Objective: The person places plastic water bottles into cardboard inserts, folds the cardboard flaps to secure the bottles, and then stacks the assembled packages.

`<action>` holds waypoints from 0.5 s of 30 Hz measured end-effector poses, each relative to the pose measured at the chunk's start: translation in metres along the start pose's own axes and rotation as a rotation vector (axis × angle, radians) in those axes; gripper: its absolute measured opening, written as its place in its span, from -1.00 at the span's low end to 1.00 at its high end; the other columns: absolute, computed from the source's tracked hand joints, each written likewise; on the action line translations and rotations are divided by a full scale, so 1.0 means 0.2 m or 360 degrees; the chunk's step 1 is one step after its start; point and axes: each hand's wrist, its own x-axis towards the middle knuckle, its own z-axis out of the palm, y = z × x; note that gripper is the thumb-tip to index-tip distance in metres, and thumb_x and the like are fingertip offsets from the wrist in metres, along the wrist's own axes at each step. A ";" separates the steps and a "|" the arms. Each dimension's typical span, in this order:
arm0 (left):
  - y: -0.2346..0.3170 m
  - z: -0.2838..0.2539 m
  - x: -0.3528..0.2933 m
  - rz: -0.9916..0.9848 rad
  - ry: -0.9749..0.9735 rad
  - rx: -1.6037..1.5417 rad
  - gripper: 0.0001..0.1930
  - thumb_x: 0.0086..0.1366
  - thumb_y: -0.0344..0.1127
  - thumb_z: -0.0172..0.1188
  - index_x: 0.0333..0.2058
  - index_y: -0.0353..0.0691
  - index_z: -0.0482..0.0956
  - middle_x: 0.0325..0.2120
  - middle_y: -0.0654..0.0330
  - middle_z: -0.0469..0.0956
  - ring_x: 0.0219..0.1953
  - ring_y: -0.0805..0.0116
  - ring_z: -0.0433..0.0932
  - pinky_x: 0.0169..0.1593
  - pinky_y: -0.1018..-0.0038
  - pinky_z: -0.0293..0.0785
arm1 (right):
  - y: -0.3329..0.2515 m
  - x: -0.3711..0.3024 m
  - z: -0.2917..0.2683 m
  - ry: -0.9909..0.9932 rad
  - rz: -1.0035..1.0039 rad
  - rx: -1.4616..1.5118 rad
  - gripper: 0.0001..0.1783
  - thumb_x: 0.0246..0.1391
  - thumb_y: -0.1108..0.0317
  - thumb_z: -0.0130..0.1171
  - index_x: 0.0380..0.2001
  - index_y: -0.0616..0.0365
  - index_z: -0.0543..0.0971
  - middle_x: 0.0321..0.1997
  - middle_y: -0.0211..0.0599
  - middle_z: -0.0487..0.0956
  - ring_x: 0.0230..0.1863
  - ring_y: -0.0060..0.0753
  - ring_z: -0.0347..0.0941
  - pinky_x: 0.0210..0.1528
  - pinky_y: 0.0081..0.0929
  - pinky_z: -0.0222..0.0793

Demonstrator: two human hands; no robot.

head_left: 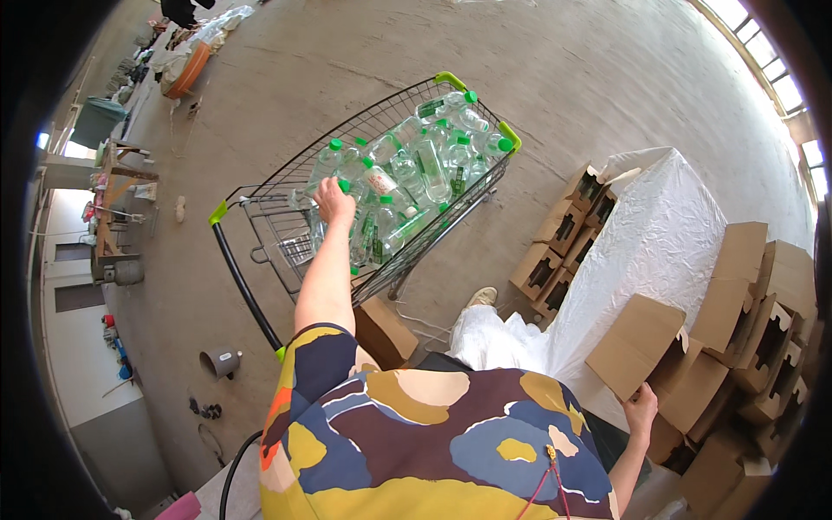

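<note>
Bottles [428,169] heaped in wire cart [242,282]; left hand [334,204] among them, right hand [641,407] on brown carton [637,347].
Clear, green-capped, lying every which way; from my end of the feed I see the left hand curled at the handle-side part of the heap, can't tell if gripping one or just touching. Main risk, I'd say: one pulled free sets others rolling, since they mostly prop each other; a smooth neck could also slip. The right hand pinches the carton's lower edge, thumb and fingers together; a hard tug there might bend the cardboard or knock the crowded cartons [745,334] beside it. Both arms spread wide, so I'd expect one side to go unwatched. Further out, loose white sheet [650,234] could catch a carton edge.
</note>
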 end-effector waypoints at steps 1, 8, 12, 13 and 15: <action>-0.03 0.01 0.04 0.0053 -0.0016 0.0083 -0.45 0.11 -0.44 0.17 0.14 -0.04 0.41 0.22 0.29 0.28 0.26 0.06 0.20 0.19 0.15 0.38 | 0.01 0.00 0.00 -0.0001 0.0019 0.0017 -0.68 -0.20 0.40 0.41 -0.31 0.23 0.60 -0.38 -0.19 0.61 -0.37 -0.24 0.59 -0.26 -0.35 0.47; -0.15 0.01 0.22 0.0207 -0.0521 0.0538 -0.57 0.26 -0.35 0.12 0.11 0.15 0.47 0.26 0.33 0.23 0.32 0.06 0.17 0.19 0.05 0.36 | 0.05 0.04 0.02 -0.0052 0.0245 0.0052 -0.63 -0.32 0.42 0.52 -0.35 0.21 0.61 -0.53 -0.33 0.61 -0.47 -0.49 0.50 -0.33 -0.47 0.44; -0.15 0.00 0.29 0.0302 -0.0483 0.0633 -0.73 0.35 -0.25 0.02 0.00 0.12 0.53 0.14 0.25 0.31 0.23 0.10 0.27 0.12 0.06 0.39 | -0.02 0.04 -0.01 -0.0097 0.0334 0.0001 -0.60 -0.33 0.41 0.53 -0.33 0.20 0.63 -0.47 -0.28 0.65 -0.41 -0.43 0.58 -0.28 -0.43 0.47; -0.16 -0.01 0.29 0.0314 -0.0471 0.0619 -0.75 0.36 -0.24 0.01 -0.03 0.12 0.54 0.12 0.23 0.32 0.20 0.10 0.29 0.11 0.06 0.40 | -0.01 0.04 -0.01 -0.0098 0.0322 -0.0005 -0.59 -0.33 0.38 0.53 -0.32 0.19 0.63 -0.45 -0.27 0.66 -0.39 -0.42 0.59 -0.27 -0.41 0.48; -0.19 -0.01 0.29 0.0413 -0.0460 0.0686 -0.76 0.37 -0.23 -0.01 -0.03 0.10 0.52 0.10 0.23 0.34 0.19 0.11 0.31 0.10 0.06 0.40 | 0.00 0.02 0.00 -0.0091 0.0306 -0.0001 -0.57 -0.32 0.34 0.54 -0.30 0.18 0.63 -0.40 -0.25 0.68 -0.34 -0.38 0.63 -0.25 -0.38 0.49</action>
